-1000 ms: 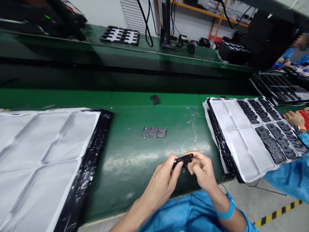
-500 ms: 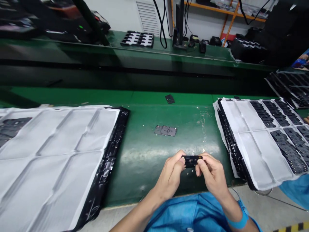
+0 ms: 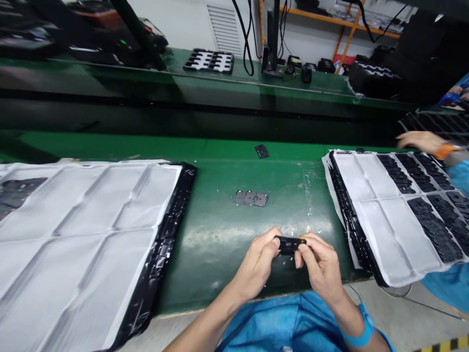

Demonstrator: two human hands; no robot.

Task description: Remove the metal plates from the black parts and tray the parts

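A small black plastic part (image 3: 289, 244) with cut-outs and a yellowish spot at its right end is held above the green bench. My left hand (image 3: 261, 259) pinches its left end between thumb and fingers. Its right end is gripped the same way by my right hand (image 3: 320, 261), whose wrist wears a blue band. Beyond my hands, a flat dark grey plate (image 3: 251, 198) with holes lies on the bench, and farther back there is a smaller black piece (image 3: 262, 151). Tiny pale bits are scattered under and around my hands.
At left stands a stack of black trays topped by a white compartmented tray (image 3: 120, 195). Another white tray (image 3: 397, 230) on the right holds rows of black parts. A co-worker's hand (image 3: 423, 142) with an orange wristband reaches over its far edge. A raised shelf (image 3: 234, 80) runs behind.
The co-worker's hand and sleeve have come in from the right over the right tray. The small back piece appears slightly shifted right. My hands keep their hold, with the black part tilted slightly.
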